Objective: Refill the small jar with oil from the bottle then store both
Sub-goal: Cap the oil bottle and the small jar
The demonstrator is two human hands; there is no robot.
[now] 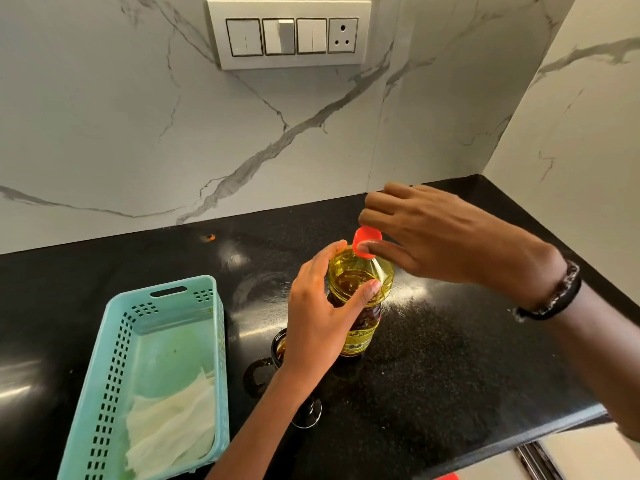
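Note:
A clear plastic bottle of yellow oil stands upright on the black counter. My left hand wraps around its shoulder from the left. My right hand comes from the right, with thumb and fingers pinching the red cap on the bottle's top. A small dark glass jar with a handle sits just left of the bottle's base, mostly hidden under my left wrist.
A turquoise plastic basket holding white tissue paper lies on the counter's left side. Marble walls close the back and right. A switch panel is on the back wall. The counter's front edge runs at lower right.

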